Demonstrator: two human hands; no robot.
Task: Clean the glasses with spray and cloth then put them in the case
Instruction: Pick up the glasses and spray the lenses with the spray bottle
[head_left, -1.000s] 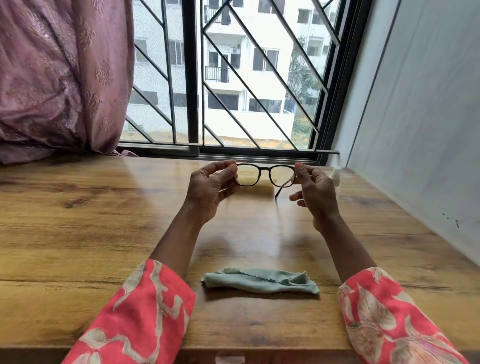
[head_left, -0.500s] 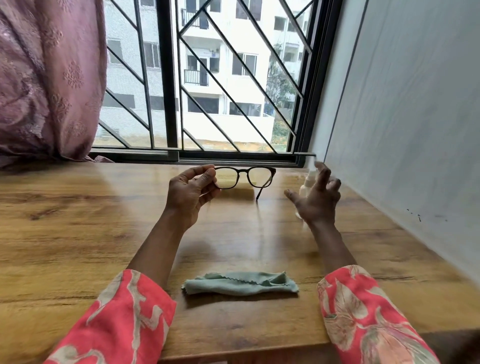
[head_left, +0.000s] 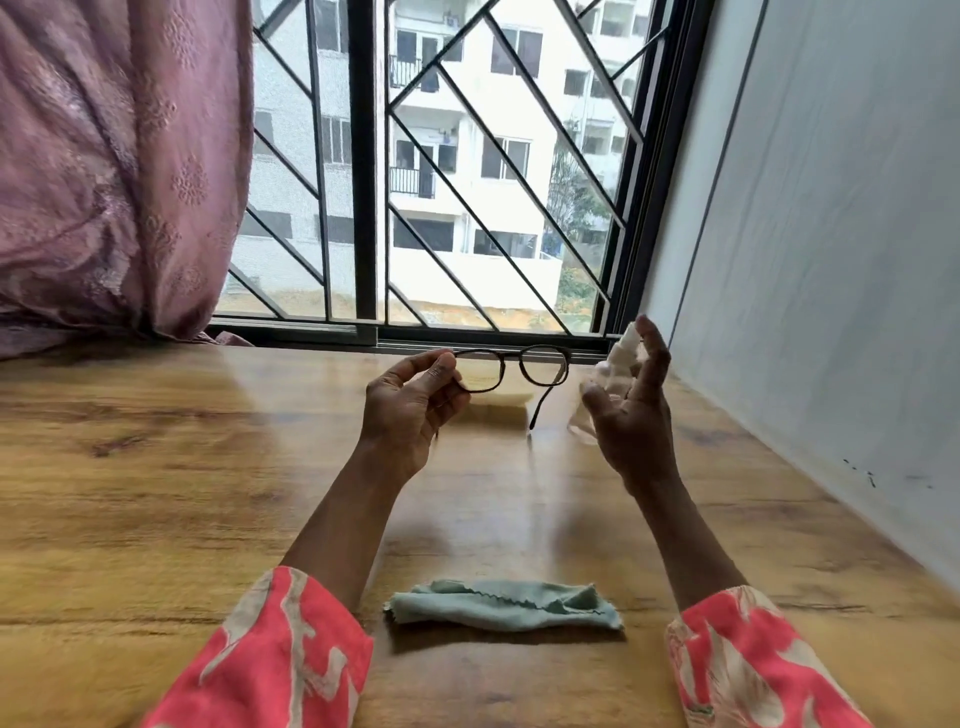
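Left hand (head_left: 410, 410) up off the table (head_left: 156, 493), thumb and forefinger pinched on the left end of the glasses (head_left: 511, 366), other fingers curled loosely underneath. Dark frame held level in the air in front of the window sill, one temple arm dangling down towards the wood. Right hand (head_left: 631, 410) raised just right of the frame, fingers spread and half open around the small white spray bottle (head_left: 618, 364); bottle blurred, nozzle tip poking out by the forefinger, firm grip or not impossible to call. Narrow gap between bottle and right lens.

Room to move: wide bare wood to the left, as far as the pink curtain (head_left: 114, 171). Tight on the right, with the grey wall (head_left: 831, 260) running close along the table edge. Window grille (head_left: 467, 156) shutting off the far side. Near edge right under the red patterned sleeves (head_left: 270, 654).

Against half a second back: right hand higher and nearer the glasses, bottle up off the table with it. Against a second back: right hand gone from the frame, only the left pinching it. Cloth (head_left: 504, 610) unmoved, crumpled flat on the wood between the forearms, near the front edge.

Count: one pair of glasses, one spray bottle, one green cloth, two hands. Case nowhere in shot.
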